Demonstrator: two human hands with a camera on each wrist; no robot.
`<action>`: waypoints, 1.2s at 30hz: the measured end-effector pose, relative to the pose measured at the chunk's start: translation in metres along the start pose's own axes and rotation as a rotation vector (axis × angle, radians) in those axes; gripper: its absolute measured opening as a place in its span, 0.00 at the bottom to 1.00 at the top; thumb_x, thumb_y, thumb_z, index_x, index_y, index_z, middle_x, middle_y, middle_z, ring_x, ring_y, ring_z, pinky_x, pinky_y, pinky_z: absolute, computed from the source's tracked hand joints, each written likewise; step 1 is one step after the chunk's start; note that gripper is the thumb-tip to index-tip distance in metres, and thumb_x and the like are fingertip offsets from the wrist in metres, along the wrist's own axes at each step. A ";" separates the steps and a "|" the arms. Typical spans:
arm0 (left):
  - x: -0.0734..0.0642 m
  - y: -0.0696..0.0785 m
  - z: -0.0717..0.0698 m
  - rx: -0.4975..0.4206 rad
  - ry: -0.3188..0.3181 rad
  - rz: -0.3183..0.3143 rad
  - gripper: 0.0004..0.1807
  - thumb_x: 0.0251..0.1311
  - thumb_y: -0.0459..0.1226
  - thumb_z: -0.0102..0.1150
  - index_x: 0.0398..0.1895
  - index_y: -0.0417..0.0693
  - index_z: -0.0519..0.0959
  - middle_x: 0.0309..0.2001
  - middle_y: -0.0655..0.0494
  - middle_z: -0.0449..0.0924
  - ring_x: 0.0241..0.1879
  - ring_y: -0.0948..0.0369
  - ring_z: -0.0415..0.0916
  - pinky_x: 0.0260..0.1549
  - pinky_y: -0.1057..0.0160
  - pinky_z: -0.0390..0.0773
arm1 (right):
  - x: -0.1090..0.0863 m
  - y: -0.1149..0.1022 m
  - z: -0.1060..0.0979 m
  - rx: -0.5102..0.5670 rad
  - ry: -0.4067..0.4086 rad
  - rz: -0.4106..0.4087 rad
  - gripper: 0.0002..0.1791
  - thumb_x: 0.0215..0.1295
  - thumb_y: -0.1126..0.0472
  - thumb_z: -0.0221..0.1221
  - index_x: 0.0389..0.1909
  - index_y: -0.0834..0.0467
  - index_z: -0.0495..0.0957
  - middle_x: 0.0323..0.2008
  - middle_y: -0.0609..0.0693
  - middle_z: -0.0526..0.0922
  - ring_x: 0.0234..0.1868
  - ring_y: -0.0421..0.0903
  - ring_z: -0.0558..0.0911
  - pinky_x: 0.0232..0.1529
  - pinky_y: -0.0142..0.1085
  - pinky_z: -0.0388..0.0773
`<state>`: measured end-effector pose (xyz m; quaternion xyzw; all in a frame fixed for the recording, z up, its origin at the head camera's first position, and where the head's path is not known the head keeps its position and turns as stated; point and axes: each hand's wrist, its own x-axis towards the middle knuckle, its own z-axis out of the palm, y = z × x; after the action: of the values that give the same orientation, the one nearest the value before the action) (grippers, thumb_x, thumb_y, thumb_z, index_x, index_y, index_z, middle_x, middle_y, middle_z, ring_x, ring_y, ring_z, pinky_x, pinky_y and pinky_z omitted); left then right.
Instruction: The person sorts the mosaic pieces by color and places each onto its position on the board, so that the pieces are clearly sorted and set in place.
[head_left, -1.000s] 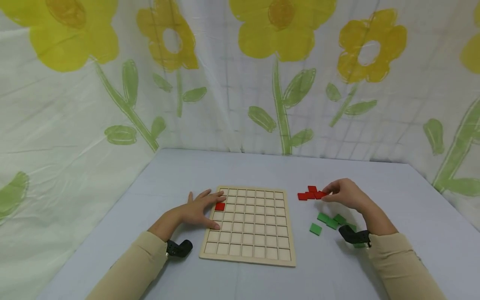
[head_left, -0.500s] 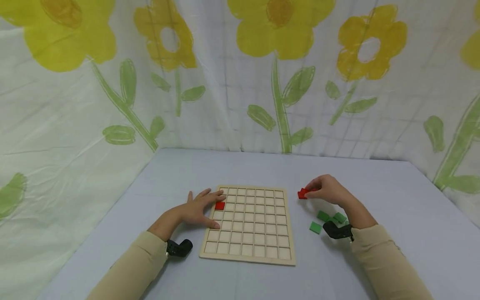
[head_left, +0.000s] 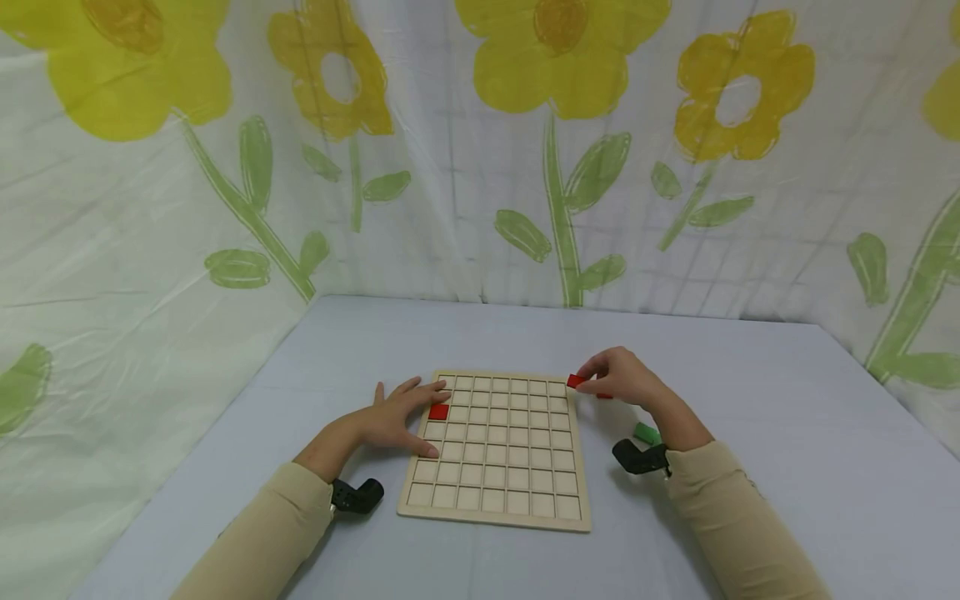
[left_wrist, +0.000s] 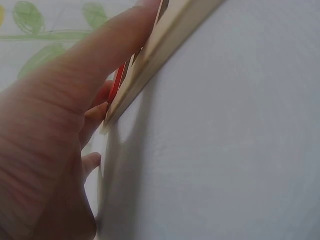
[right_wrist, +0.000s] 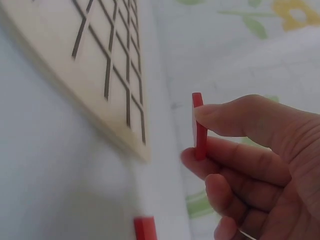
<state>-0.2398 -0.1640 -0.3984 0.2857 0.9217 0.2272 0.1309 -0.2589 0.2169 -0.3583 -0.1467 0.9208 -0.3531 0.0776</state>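
A wooden grid board (head_left: 495, 521) lies on the table, with one red square tile (head_left: 438, 412) in a cell of its left column. My left hand (head_left: 393, 423) rests on the board's left edge with fingers spread, the thumb lower down and the fingertips around that tile. Between thumb and fingers my right hand (head_left: 626, 379) pinches a second red tile (right_wrist: 200, 127), raised near the board's upper right corner. Another red tile (right_wrist: 145, 228) lies on the table below the right hand, mostly hidden by it in the head view.
Part of a green tile (head_left: 647, 433) shows beside the right wrist; the forearm hides whatever lies behind it. A black wrist device (head_left: 641, 457) is strapped to each wrist. Behind the table hangs a curtain (head_left: 450, 208) with printed flowers.
My right hand has moved left from the group of red tiles to the board's upper right corner, carrying one tile. The left hand has stayed in place on the board.
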 end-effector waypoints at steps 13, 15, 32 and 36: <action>0.003 -0.001 0.000 -0.007 -0.001 0.007 0.47 0.42 0.58 0.68 0.68 0.59 0.62 0.74 0.58 0.48 0.74 0.44 0.32 0.58 0.27 0.21 | 0.018 -0.025 0.023 -0.038 -0.026 -0.069 0.12 0.54 0.58 0.65 0.38 0.60 0.84 0.36 0.53 0.85 0.31 0.42 0.75 0.31 0.33 0.72; 0.003 -0.001 0.000 -0.008 -0.001 0.011 0.47 0.43 0.58 0.68 0.68 0.58 0.61 0.74 0.58 0.48 0.73 0.44 0.32 0.57 0.27 0.21 | 0.021 -0.028 0.025 -0.030 -0.033 -0.056 0.13 0.55 0.58 0.65 0.39 0.60 0.84 0.37 0.53 0.84 0.34 0.43 0.77 0.33 0.34 0.74; 0.001 -0.002 0.001 -0.012 0.000 -0.023 0.48 0.42 0.59 0.68 0.69 0.60 0.60 0.75 0.59 0.45 0.74 0.46 0.32 0.58 0.29 0.20 | 0.034 -0.054 0.049 0.033 -0.077 -0.114 0.11 0.55 0.60 0.65 0.39 0.60 0.84 0.37 0.53 0.85 0.34 0.42 0.78 0.34 0.33 0.77; 0.002 -0.001 0.001 -0.008 0.001 -0.030 0.48 0.41 0.60 0.68 0.68 0.61 0.61 0.74 0.61 0.46 0.74 0.46 0.32 0.59 0.29 0.20 | 0.036 -0.060 0.055 0.048 -0.090 -0.121 0.11 0.55 0.61 0.65 0.38 0.61 0.83 0.36 0.53 0.85 0.32 0.42 0.78 0.33 0.34 0.77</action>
<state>-0.2411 -0.1630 -0.3999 0.2713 0.9251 0.2289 0.1347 -0.2661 0.1286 -0.3603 -0.2158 0.8971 -0.3721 0.1011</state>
